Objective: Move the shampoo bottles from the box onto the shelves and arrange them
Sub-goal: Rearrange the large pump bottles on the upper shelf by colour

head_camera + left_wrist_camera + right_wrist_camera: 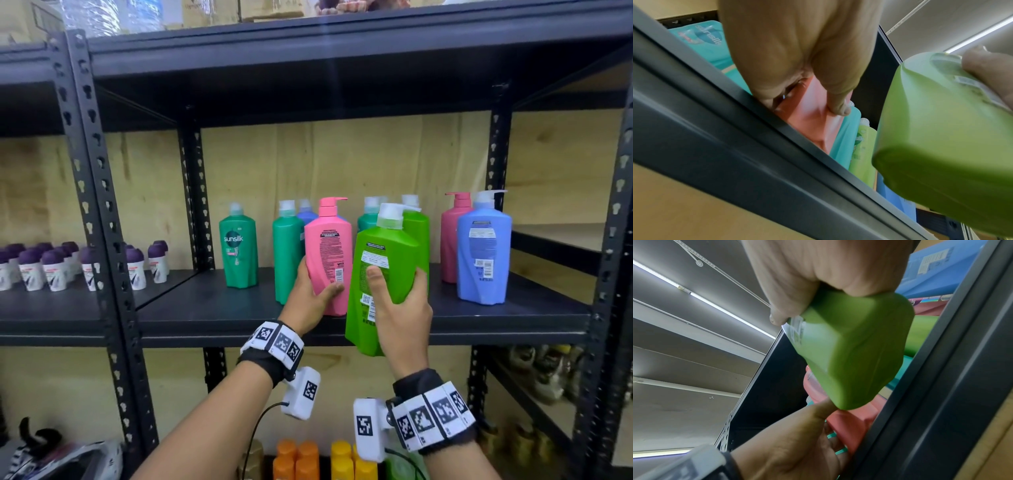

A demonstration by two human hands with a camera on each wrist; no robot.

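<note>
My left hand (pixel 313 291) grips a pink pump bottle (pixel 329 246) low on its body; the bottle stands at the front of the middle shelf (pixel 205 308). In the left wrist view the thumb (pixel 838 104) presses the pink bottle (pixel 809 116). My right hand (pixel 397 301) holds a lime green pump bottle (pixel 383 270) tilted in the air, its base below the shelf's front edge. The right wrist view shows that green bottle (pixel 851 350) from beneath, fingers wrapped round it. Teal, green, pink and blue bottles stand behind. The box is out of view.
A teal Sunsilk bottle (pixel 238 246) stands alone at the shelf's left. A blue bottle (pixel 483 253) and a pink one (pixel 450 236) stand at the right. Purple-capped deodorants (pixel 54 263) fill the neighbouring shelf. Orange and yellow bottles (pixel 318 459) sit below. Black uprights (pixel 99 205) frame the bay.
</note>
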